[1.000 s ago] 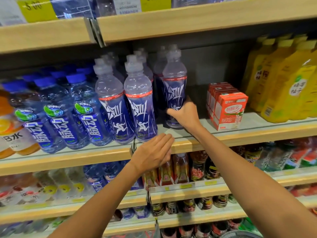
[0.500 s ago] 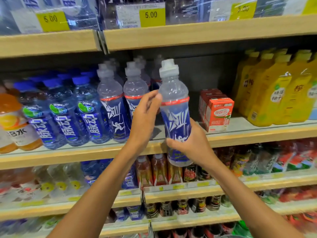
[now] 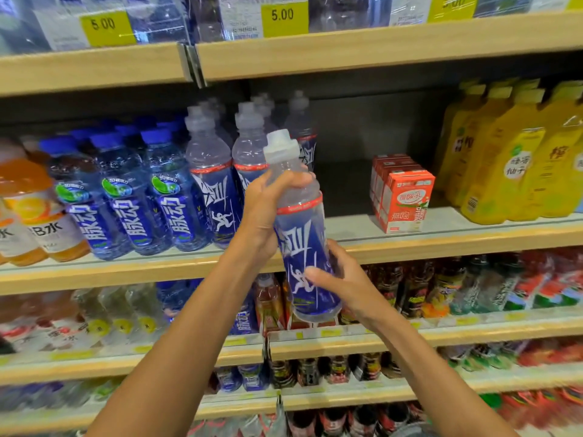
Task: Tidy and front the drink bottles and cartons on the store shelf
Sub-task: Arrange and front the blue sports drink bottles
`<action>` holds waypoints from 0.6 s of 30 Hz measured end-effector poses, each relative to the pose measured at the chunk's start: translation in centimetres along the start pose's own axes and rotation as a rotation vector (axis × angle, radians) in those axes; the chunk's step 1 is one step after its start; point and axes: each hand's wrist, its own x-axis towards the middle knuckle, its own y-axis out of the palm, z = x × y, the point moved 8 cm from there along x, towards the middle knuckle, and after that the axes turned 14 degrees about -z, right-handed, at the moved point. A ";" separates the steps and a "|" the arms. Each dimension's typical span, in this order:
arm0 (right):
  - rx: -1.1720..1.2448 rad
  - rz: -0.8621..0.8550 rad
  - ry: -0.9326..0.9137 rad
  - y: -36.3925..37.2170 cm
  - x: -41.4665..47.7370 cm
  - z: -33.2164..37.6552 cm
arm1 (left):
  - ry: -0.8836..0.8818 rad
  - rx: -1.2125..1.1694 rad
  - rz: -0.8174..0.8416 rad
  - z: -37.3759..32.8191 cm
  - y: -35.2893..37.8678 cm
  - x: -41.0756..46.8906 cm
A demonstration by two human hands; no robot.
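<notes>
I hold a clear sports-cap bottle with a blue label (image 3: 299,228) in the air in front of the middle shelf (image 3: 410,244), tilted slightly. My left hand (image 3: 268,209) grips its shoulder just under the cap. My right hand (image 3: 337,279) grips its lower body, thumb across the label. Behind it stand two front-row bottles of the same drink (image 3: 211,190) with more in rows behind. Red-and-white cartons (image 3: 407,200) stand in a line to the right. An open gap lies between the bottles and the cartons.
Blue-capped water bottles (image 3: 126,200) and orange drinks (image 3: 28,212) fill the shelf's left part; yellow bottles (image 3: 504,159) stand at the right. The upper shelf (image 3: 347,48) with 5.00 price tags hangs close overhead. Lower shelves (image 3: 473,329) hold many small bottles.
My right hand lifted the bottle off the shelf and drew it toward me. My left hand left the shelf edge and took hold of the bottle's shoulder.
</notes>
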 end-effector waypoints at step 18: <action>0.211 0.151 0.088 0.9 -1.0 1.3 | -0.158 -0.095 0.194 1.8 1.4 0.9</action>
